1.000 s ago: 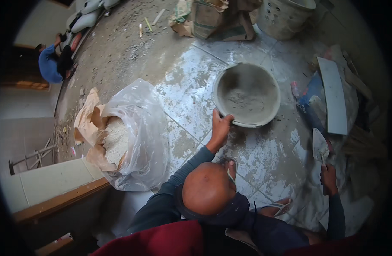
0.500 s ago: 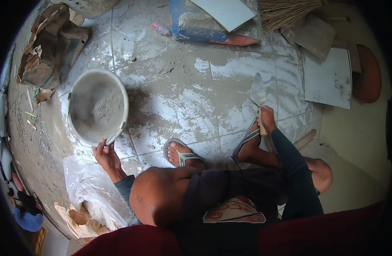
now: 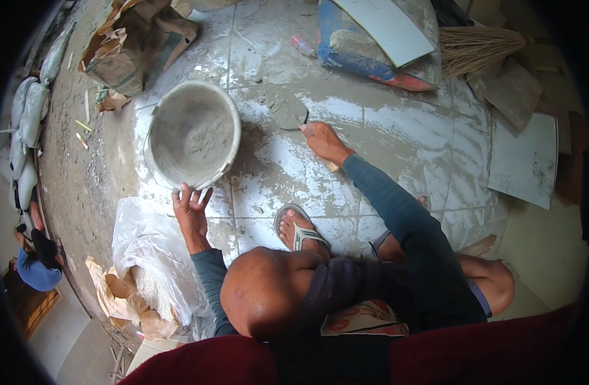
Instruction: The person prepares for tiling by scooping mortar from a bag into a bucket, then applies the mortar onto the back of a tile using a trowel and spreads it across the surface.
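A pale bucket [image 3: 237, 138] with grey cement powder [image 3: 208, 144] inside stands on the tiled floor at the left. Its opening leans toward me, and a thin wire handle hangs along the rim. My left hand [image 3: 192, 212] grips the bucket's near rim, fingertips curled against it. In my right hand [image 3: 326, 142] is a trowel [image 3: 286, 110], held by its wooden handle. The trowel's grey blade points to the far left, low over the floor right of the bucket; whether it touches the floor I cannot tell.
A torn paper bag [image 3: 124, 70] stands far left. Near my left arm lies a plastic sack [image 3: 156, 228] of white material. A blue sack [image 3: 349, 54] bears a white board [image 3: 390, 29]. Beyond are a broom [image 3: 477, 48] and a tile [image 3: 528, 160]. My sandalled foot [image 3: 297, 231] is close.
My right hand has swept left and away from me with the trowel, from beside my right foot toward the bucket. My left hand stays on the rim. The whole view has shifted.
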### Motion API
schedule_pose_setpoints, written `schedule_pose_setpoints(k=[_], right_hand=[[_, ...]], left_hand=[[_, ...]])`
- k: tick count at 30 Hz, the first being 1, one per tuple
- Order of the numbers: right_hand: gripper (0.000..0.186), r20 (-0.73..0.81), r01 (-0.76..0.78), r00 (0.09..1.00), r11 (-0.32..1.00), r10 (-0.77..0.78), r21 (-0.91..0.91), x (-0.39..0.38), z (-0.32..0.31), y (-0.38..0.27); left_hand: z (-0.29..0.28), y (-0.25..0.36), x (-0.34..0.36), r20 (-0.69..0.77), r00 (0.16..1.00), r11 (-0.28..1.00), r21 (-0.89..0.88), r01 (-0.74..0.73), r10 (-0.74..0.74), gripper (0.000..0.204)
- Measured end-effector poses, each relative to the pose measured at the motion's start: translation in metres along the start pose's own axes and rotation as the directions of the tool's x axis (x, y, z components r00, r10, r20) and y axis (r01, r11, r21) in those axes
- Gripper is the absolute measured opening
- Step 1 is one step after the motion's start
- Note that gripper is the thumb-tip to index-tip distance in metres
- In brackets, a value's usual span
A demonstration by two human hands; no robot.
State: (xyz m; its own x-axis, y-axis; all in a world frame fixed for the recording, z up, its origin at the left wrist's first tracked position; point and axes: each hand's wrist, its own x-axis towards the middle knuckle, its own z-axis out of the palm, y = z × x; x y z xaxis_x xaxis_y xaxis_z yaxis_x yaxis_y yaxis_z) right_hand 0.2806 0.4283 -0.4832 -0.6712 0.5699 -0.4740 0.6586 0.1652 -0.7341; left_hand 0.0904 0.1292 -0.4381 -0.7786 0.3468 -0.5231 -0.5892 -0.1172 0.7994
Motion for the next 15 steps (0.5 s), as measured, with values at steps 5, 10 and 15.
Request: schedule_pose_setpoints(k=[5,10,15], right_hand=[[0.037,0.019,0.133,0.991,0.989,-0.135,0.064,0.006,-0.016,-0.053],[0.037,0.033,0.306,0.952,0.952,-0.306,-0.021,-0.001,-0.035,-0.125],[0.037,0.144,0.377,0.918,0.926,-0.369,-0.035,-0.005,-0.029,-0.153]], left_hand=[[-0.001,-0.001,-0.007,0.002,0.999,0.999,-0.01,-0.039,0.039,0.061],[0.004,-0.009,-0.01,-0.379,0.707,0.733,0.616,-0.29,0.598,0.067],[0.093,0.047,-0.017,0.109,0.687,0.43,0.707,-0.562,0.719,0.03]])
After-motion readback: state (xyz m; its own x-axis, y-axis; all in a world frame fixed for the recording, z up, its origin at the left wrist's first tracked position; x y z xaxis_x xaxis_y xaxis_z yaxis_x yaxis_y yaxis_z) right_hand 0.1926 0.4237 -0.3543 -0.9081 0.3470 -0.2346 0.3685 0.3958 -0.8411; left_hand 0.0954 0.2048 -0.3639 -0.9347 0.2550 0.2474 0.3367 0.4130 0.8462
